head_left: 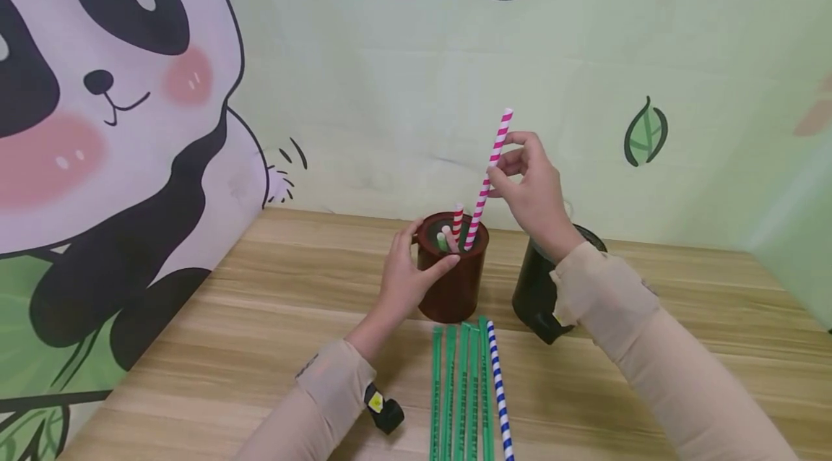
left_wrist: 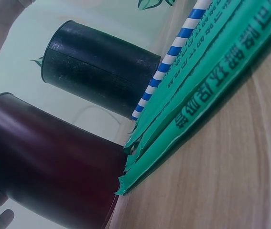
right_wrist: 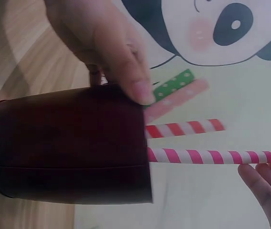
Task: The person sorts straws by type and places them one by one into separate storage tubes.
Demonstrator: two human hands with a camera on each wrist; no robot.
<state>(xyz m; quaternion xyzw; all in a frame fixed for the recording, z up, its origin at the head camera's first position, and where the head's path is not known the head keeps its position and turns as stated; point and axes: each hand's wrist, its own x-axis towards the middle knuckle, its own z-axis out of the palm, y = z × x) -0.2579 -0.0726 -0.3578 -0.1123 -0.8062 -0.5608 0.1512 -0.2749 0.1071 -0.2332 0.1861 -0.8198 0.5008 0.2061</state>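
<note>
My right hand [head_left: 534, 186] pinches a pink-and-white striped paper straw [head_left: 489, 175] between thumb and fingers. The straw leans, its lower end inside the mouth of a dark red-brown cup [head_left: 451, 291]. Around the cup's left side, my left hand [head_left: 408, 269] grips it, the thumb lying at the front of the rim. Poking out of the same cup are a red-and-white striped straw [right_wrist: 188, 128], a green dotted straw [right_wrist: 173, 89] and a pale pink straw [right_wrist: 178, 99]. The cup stands upright on the wooden table [head_left: 312, 266].
A black cup [head_left: 536, 280] stands to the right, partly behind my right wrist. In front of the brown cup lie several green paper-wrapped straws [head_left: 463, 389] with dark print, and a blue-and-white striped straw [head_left: 499, 389] beside them. A panda-printed backdrop [head_left: 390, 85] rises behind the table.
</note>
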